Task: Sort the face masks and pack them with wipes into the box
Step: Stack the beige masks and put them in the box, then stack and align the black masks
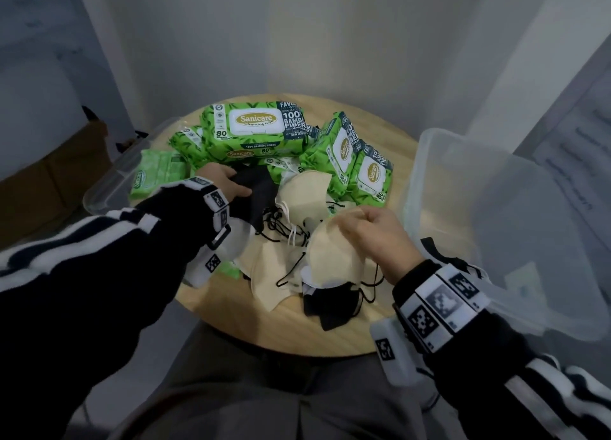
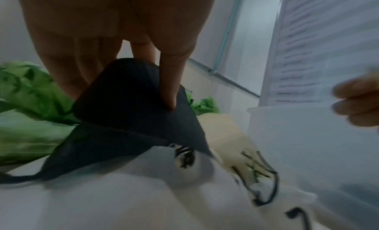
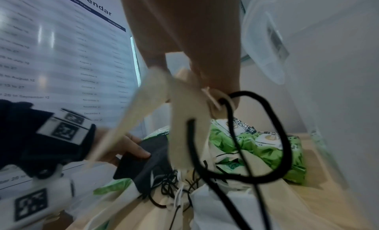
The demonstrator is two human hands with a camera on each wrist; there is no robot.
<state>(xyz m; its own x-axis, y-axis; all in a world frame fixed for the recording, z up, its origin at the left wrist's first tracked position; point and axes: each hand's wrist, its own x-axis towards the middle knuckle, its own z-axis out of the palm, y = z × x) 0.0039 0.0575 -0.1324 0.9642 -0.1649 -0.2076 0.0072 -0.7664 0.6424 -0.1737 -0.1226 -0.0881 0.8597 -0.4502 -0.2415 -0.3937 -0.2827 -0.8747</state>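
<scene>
A heap of beige, black and white face masks (image 1: pixel 291 241) lies on the round wooden table (image 1: pixel 330 337). My left hand (image 1: pixel 228 183) pinches a black mask (image 1: pixel 254 188) (image 2: pixel 131 107) at the heap's far left, thumb on top. My right hand (image 1: pixel 370 234) grips a beige mask (image 1: pixel 334 257) (image 3: pixel 180 100) with black ear loops, lifted a little above the heap. Green wipes packs (image 1: pixel 254 129) stand behind the masks. A clear plastic box (image 1: pixel 496 208) stands at the right.
A clear lid (image 1: pixel 109 188) lies at the table's left edge under some wipes packs. More black masks (image 1: pixel 330 307) lie at the front of the heap. A wall calendar (image 3: pixel 61 55) hangs on the right wall. Bare wood shows near the table's front edge.
</scene>
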